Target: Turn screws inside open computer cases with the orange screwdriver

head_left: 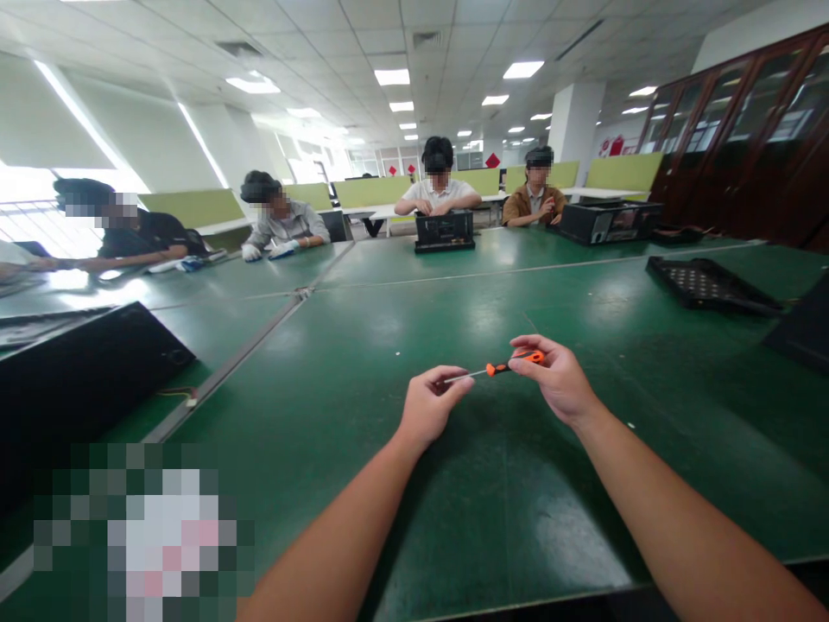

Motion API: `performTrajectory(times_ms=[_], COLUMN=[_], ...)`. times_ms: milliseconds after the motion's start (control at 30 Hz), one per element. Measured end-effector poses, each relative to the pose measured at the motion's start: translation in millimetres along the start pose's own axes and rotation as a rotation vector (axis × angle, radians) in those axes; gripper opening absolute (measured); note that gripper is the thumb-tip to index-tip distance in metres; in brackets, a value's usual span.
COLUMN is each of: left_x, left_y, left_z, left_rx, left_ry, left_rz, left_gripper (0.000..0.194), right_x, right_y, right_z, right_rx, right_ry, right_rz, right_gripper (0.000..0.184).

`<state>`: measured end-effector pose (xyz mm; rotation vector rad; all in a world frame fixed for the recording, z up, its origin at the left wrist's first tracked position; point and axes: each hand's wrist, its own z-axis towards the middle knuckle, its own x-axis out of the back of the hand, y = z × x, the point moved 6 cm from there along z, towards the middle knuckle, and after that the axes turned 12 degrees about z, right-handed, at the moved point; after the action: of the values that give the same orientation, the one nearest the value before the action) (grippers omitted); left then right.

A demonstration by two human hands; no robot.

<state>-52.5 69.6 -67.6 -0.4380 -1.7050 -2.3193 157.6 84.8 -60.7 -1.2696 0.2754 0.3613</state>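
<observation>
A small screwdriver (496,369) with an orange and black handle and a thin metal shaft is held level above the green table (363,345). My right hand (557,378) is closed round the orange handle. My left hand (431,406) pinches the shaft's tip between thumb and fingers. Both forearms reach in from the bottom edge.
A black computer case (78,380) lies at the left with loose wires by it. A black perforated panel (709,283) and another dark case (803,324) sit at the right. Several people sit along the far side with black cases (444,231) before them. A blurred patch covers the lower left.
</observation>
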Motion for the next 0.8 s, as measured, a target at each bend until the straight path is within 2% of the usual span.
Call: performTrajectory(times_ms=[100,200,267,400,467,600,733,800], left_x=[5.1,2.9,-4.1,-27.1,-32.1,-26.3,-1.3,11.5], left_y=[0,0,4,14,15,15,13,9], left_z=[1,1,0,-11,-14,-11,0,4], left_rx=[-0.014,-0.028,-0.076,-0.315,-0.373,-0.346,-0.235,-0.169], left_ry=[0.044,-0.004,-0.095,-0.346,-0.373,-0.301,-0.052,0.084], left_rz=[-0.002,0.025,0.098,0.388,0.462,0.425,0.233,0.127], left_gripper=[0.035,0.033,0.026,0.013,0.010,0.009,0.012,0.016], right_x=[2,4,4,-5,-8,-5,6,7], right_y=[2,4,4,6,8,6,0,2], right_z=[1,2,2,-1,-3,-2,4,5], right_rx=[-0.013,-0.024,-0.022,-0.021,-0.020,0.008,0.020,-0.016], right_ry=[0.010,0.027,0.023,-0.089,-0.114,-0.075,-0.016,-0.053], right_rz=[0.008,0.047,0.096,0.125,0.106,0.072,-0.033,-0.130], right_gripper=[0.047,0.053,0.057,0.053,0.044,0.033,0.031,0.033])
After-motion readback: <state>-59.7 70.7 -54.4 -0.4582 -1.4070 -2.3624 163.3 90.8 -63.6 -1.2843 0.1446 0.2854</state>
